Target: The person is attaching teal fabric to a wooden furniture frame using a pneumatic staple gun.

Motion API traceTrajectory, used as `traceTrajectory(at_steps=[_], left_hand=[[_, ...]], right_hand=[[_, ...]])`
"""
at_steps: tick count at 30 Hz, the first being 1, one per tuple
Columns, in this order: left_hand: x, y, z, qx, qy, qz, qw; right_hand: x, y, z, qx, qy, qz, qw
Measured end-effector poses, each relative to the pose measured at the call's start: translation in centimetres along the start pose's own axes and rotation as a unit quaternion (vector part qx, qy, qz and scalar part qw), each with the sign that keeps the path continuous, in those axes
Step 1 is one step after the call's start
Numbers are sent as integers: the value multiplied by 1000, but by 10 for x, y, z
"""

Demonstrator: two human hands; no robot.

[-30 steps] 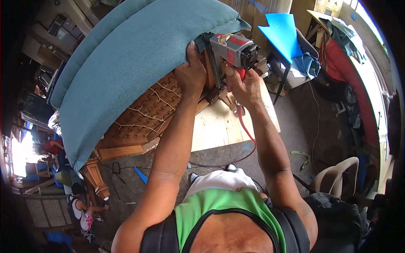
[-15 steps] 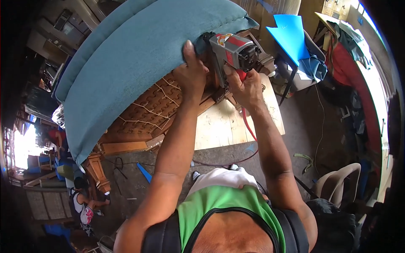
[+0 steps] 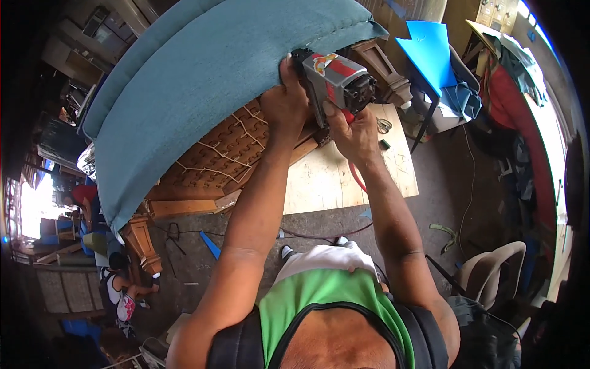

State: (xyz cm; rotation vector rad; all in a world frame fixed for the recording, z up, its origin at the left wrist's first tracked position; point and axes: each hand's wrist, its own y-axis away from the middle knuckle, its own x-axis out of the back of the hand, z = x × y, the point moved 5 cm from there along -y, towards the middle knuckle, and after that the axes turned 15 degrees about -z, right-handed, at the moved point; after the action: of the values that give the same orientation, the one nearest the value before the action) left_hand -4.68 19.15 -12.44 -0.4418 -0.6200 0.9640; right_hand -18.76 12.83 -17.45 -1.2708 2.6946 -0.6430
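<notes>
My right hand (image 3: 358,136) is wrapped round the handle of a grey and red air staple gun (image 3: 337,72). The gun's dark nose meets the edge of the blue fabric (image 3: 203,74) covering a curved upholstered furniture piece. Close beside the nose, my left hand (image 3: 284,106) grips the fabric's edge, thumb on top against the cloth; its other fingers are mostly hidden. Below the fabric, the wooden frame shows zigzag springs (image 3: 230,147) laced with pale cord. A red hose (image 3: 357,177) runs down from the gun.
Under the frame lies a pale plywood board (image 3: 326,184) with scissors (image 3: 384,125). Carved wooden legs (image 3: 141,246) stick out from the piece. On the right are a chair with blue sheets (image 3: 427,55) and a beige chair (image 3: 495,270). A person (image 3: 123,292) crouches at lower left.
My left hand has shifted right along the fabric edge, closer to the staple gun's nose. The gun is slightly turned, and more of the right wooden leg and the scissors shows.
</notes>
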Motion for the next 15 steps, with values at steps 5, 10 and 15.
traceTrajectory(at_steps=[5,10,15], left_hand=[[14,6,2,183,234,-26,955],[17,11,-16,48,-21,-43,998],[15,13,-9,71,8,-58,996]], right_hand=[[-1,-1,0,-22,25,4,999],[-1,3,2,-20,-38,2,999],[-3,11,1,7,-2,-14,1000]])
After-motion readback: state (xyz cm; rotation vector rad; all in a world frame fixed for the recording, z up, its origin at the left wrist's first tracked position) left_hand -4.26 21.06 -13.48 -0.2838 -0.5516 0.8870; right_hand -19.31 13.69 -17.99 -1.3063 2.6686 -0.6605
